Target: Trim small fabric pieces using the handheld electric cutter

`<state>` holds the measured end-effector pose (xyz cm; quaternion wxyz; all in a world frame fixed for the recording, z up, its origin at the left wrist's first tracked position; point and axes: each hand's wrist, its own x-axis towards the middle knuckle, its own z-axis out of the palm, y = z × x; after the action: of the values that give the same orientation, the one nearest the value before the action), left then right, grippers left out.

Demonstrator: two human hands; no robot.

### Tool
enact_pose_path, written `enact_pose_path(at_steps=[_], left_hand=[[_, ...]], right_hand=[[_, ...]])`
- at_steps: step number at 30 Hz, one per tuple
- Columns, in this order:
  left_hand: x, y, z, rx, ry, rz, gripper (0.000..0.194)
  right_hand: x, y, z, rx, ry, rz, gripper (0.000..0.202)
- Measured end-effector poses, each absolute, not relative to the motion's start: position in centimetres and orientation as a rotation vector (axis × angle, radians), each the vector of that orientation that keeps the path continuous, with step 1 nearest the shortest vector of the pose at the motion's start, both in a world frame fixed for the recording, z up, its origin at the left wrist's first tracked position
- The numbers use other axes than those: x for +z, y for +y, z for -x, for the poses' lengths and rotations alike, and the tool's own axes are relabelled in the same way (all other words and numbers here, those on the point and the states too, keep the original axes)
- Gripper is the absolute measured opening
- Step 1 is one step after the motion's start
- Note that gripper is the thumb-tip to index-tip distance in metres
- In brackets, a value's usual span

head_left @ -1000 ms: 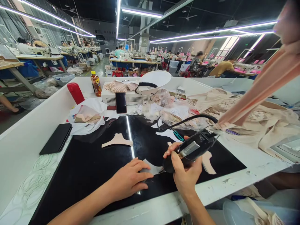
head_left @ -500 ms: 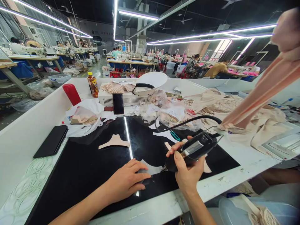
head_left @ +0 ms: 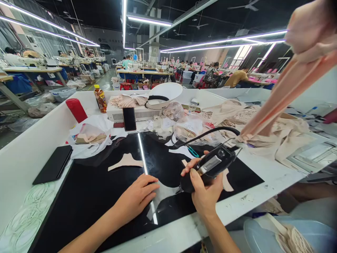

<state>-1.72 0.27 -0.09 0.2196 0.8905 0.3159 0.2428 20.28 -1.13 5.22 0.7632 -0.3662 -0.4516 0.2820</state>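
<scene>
My right hand [head_left: 205, 191] is wrapped round a black corded power tool [head_left: 210, 167], its narrow metal tip pointing down and left. That tip meets the right end of a thin, pale grey curved piece [head_left: 164, 192] on the black work surface [head_left: 86, 196]. My left hand [head_left: 138, 195] lies palm down at the left end of this piece, its fingers stretched out and partly covering it. Up and left of that hand is a beige curved fabric piece [head_left: 126, 161]. More beige fabric [head_left: 227, 181] shows just behind my right hand.
A stretched pink cloth strip [head_left: 279, 98] hangs down to the tool's rear. White cut pieces [head_left: 181, 151] and a teal-handled tool [head_left: 193, 151] lie farther back. Around the edge are a phone [head_left: 129, 119], plastic bags [head_left: 91, 135], a bottle [head_left: 100, 98] and fabric heaps [head_left: 284, 133].
My left hand has drawn slightly left, uncovering more of the pale grey piece. The tool stays in my right hand at the piece's right end. The whole view has shifted a little.
</scene>
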Motion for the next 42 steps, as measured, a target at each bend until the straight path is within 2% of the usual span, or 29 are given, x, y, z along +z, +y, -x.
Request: enact_pose_path(at_steps=[5,14,19,22,28,35,42], left_hand=[[-1.1,0.8,2.0,0.770,1.007,-2.465,0.028],[0.2,0.0,1.1,0.447,0.790,-2.558,0.034],[0.1,-0.2,0.9,0.396,0.789,-2.553,0.034],[0.0,-0.2,1.0,0.414,0.794,-2.532,0.032],[-0.1,-0.2,1.1,0.461,0.777,-2.522,0.029],[-0.6,0.7,1.4,0.662,0.999,-2.473,0.028],[-1.2,0.9,1.3,0.668,1.072,-2.462,0.027]], right_hand=[[5.1,-1.1,-19.2,0.657,-0.972,0.787,0.049],[4.6,-1.1,-18.6,0.664,-1.008,0.775,0.028],[4.5,-1.2,-18.5,0.649,-1.030,0.792,0.034],[4.4,-1.3,-18.4,0.637,-1.041,0.813,0.039],[4.3,-1.4,-18.5,0.640,-1.067,0.830,0.021],[4.9,-1.4,-18.4,0.643,-1.053,0.814,0.025],[5.8,-1.1,-19.2,0.626,-1.057,0.827,0.029]])
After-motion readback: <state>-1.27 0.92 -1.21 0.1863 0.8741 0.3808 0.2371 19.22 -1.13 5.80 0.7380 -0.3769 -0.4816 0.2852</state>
